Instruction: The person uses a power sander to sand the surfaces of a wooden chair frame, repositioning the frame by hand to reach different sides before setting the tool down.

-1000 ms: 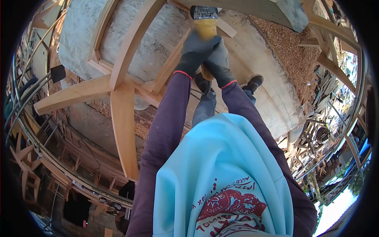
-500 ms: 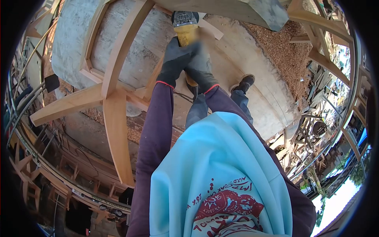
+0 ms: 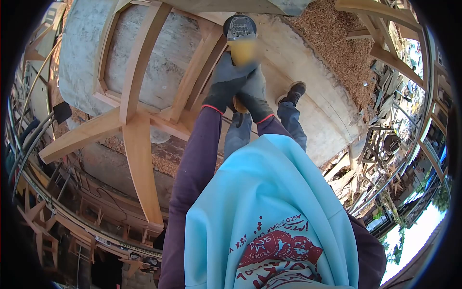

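Observation:
Both my hands wear dark grey work gloves with red cuff edges. Between them is a yellow angle grinder [image 3: 243,50] with a dark round disc and grey head at its far end. My left hand [image 3: 226,79] is wrapped round the body from the left. From the right, my right hand [image 3: 252,89] closes on the same body, its fingers partly blurred and overlapping the left ones. Just left of the disc is a wooden chair frame [image 3: 137,72] with curved legs and rails. Contact between disc and wood cannot be made out.
A pale board edge [image 3: 284,6] crosses the top. Wood shavings [image 3: 332,48] lie at the upper right, below more curved wooden frames [image 3: 397,62]. Scrap wood [image 3: 370,159] is heaped at the right. My shoe [image 3: 294,92] rests on the pale floor sheet [image 3: 327,125].
The angle grinder and both hands have shifted right and slightly down in view. The board at the top now shows less, and more of the chair frame's rails is visible.

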Demonstrator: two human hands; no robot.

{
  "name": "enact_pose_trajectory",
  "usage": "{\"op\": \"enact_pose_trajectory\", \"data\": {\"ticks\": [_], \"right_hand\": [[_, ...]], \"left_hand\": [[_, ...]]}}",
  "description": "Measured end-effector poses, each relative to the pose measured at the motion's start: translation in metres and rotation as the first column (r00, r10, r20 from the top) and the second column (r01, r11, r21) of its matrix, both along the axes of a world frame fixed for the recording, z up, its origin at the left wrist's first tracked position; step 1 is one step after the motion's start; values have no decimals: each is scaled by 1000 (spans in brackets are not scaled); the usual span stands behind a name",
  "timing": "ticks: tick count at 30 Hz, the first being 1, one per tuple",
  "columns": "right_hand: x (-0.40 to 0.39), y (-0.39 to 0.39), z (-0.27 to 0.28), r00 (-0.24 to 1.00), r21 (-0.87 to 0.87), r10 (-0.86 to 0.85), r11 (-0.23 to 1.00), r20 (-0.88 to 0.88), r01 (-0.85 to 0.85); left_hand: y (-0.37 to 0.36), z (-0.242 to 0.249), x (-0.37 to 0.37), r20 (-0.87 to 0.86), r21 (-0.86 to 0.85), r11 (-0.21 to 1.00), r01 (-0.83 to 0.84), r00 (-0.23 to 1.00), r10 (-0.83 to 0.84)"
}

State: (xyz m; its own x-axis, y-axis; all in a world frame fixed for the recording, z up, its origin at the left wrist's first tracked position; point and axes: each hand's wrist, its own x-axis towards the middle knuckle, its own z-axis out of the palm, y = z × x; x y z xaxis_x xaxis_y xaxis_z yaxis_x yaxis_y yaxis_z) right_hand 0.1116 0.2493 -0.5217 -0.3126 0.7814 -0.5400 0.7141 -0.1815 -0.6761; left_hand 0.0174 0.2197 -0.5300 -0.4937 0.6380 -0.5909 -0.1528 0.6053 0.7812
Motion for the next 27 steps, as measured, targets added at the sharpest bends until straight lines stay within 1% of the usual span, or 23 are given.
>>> {"op": "enact_pose_trajectory", "data": {"ticks": [1, 3, 5, 7, 8, 10, 13, 15, 17, 18, 20, 21, 23, 24, 26, 27], "right_hand": [[12, -1, 1, 999, 8, -19, 1000, 33, 18], [46, -7, -2, 994, 39, -56, 998, 96, 53], [72, -11, -1, 986, 76, -95, 993, 137, 85], [99, -16, 6, 979, 75, -125, 991, 162, 114], [112, -18, 11, 977, 69, -135, 990, 167, 125], [134, -20, 20, 973, 52, -153, 988, 174, 146], [157, -20, 31, 973, 28, -169, 986, 156, 167], [171, -19, 39, 976, 6, -169, 985, 140, 170], [185, -18, 46, 978, -17, -163, 986, 127, 166], [189, -16, 49, 980, -25, -161, 986, 117, 165], [199, -13, 56, 984, -42, -150, 987, 96, 155], [202, -10, 58, 986, -51, -142, 988, 86, 146], [210, -7, 62, 991, -71, -119, 990, 67, 124], [215, -5, 64, 992, -78, -112, 990, 60, 116], [224, 0, 69, 995, -92, -89, 991, 48, 93], [227, 2, 71, 996, -101, -77, 992, 42, 81]], "left_hand": [[0, 2, 10, 34, 52, 999, 1, 999, -2], [1, 15, 33, 90, 26, 998, 58, 994, -60], [3, 28, 58, 34, -34, 990, 134, 991, -133], [2, 33, 85, 18, -28, 980, 195, 981, -195], [0, 36, 97, 17, -42, 983, 177, 984, -177], [-4, 46, 117, 94, -5, 988, 154, 984, -153], [-12, 59, 137, 121, -15, 996, 91, 989, -88], [-17, 67, 144, 102, -32, 998, 57, 993, -53], [-24, 74, 149, 90, -142, 990, 19, 996, -6], [-28, 73, 151, 83, -140, 990, 16, 997, -4], [-38, 68, 160, 39, -152, 987, -57, 997, 63], [-41, 66, 163, 35, -152, 986, -66, 997, 73], [-45, 63, 168, 39, -237, 965, -109, 992, 122], [-47, 65, 172, 38, -239, 964, -118, 991, 131], [-49, 70, 182, 29, -176, 960, -218, 974, 226], [-47, 73, 188, 29, -174, 958, -227, 971, 236]]}}
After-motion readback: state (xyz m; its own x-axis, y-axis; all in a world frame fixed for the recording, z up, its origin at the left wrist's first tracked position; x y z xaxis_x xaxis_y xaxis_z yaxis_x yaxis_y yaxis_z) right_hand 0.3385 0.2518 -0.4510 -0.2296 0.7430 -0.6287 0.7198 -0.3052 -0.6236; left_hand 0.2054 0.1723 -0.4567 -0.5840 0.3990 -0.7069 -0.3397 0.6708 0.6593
